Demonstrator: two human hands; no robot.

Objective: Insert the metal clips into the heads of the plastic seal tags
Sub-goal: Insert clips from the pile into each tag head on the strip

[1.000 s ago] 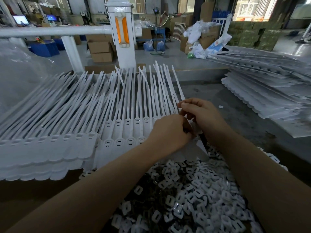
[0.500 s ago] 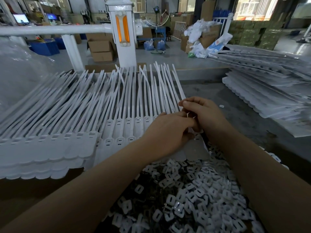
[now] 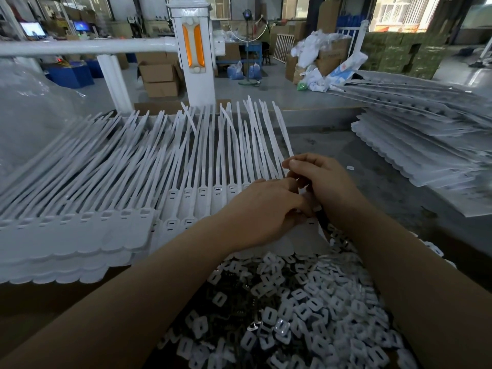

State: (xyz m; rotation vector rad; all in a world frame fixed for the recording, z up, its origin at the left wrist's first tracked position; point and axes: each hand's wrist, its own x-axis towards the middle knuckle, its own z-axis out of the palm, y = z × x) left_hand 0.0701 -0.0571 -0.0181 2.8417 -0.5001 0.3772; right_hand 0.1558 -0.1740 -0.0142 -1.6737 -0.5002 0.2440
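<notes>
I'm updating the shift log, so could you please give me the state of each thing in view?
Left hand: resting on the tag heads.
Right hand: fingers curled at the end tag; clip hidden.
Seal tags: fanned in a row, straps pointing away.
Clips: loose heap.
Far tag stack: piled, untouched.

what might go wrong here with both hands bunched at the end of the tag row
1. The left hand covers the head being worked on, so a clip might seat crooked unnoticed.
2. The right hand sits among the loose thin tails of the white plastic seal tags; it may snag them and disturb the row.
3. The forearms hang over the pile of small white square pieces and might scatter some.
</notes>
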